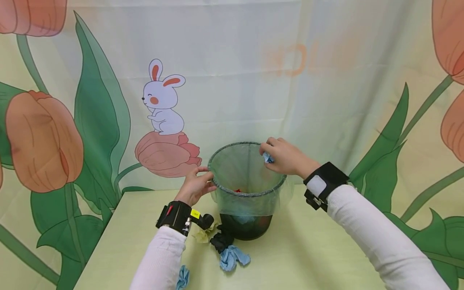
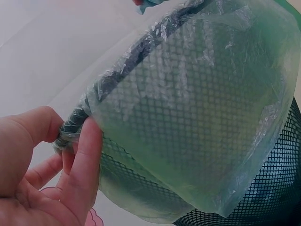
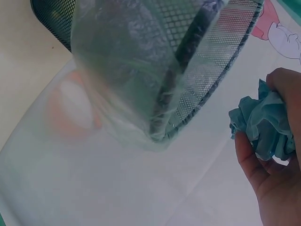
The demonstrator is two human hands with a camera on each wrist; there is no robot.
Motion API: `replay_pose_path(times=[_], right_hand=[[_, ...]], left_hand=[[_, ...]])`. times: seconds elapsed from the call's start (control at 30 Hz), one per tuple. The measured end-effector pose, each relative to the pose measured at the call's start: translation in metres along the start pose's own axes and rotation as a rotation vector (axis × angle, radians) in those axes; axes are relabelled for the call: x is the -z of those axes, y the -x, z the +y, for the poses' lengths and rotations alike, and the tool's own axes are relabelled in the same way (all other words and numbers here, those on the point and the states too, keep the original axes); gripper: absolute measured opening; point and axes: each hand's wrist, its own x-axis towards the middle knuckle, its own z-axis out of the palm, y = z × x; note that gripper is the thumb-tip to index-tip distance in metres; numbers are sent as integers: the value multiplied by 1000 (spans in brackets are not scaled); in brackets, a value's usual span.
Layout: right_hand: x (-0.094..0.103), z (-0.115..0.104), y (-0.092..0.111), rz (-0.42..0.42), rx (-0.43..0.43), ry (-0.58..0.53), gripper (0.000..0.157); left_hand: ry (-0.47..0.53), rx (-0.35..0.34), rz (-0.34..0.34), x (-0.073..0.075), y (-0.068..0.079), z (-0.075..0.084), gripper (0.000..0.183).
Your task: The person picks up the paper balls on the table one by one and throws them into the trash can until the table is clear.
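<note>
A black mesh wastebasket [image 1: 246, 229] stands on the table, lined with a thin green plastic bag [image 2: 188, 113] folded over its rim. My left hand [image 1: 195, 186] pinches the rim and bag at the left side, thumb on one side and fingers on the other in the left wrist view. In my right hand [image 1: 286, 156] is a crumpled ball of blue paper [image 3: 265, 125], held between thumb and fingers above the basket's right rim. Something red [image 1: 237, 190] shows inside the basket, mostly hidden by the near rim.
In front of the basket lie crumpled paper balls: a yellow one [image 1: 204, 234], a black one [image 1: 222, 241] and a blue one [image 1: 232, 257]. Another blue ball [image 1: 183, 278] lies nearer, partly behind the left sleeve. A printed curtain [image 1: 232, 80] hangs behind the table [image 1: 311, 249].
</note>
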Motion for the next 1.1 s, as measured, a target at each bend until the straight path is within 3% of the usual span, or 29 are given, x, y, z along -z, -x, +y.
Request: replay_pose_path(times=[0.5, 0.73, 1.1], right_hand=[[-5, -5, -1, -11, 16, -60, 33], [-5, -5, -1, -75, -46, -63, 53], [-4, -7, 1, -160, -84, -50, 59]], left_hand=[[2, 0, -2, 0, 2, 1, 44], [4, -6, -3, 0, 2, 1, 44], [-3, 8, -5, 0, 3, 3, 44]])
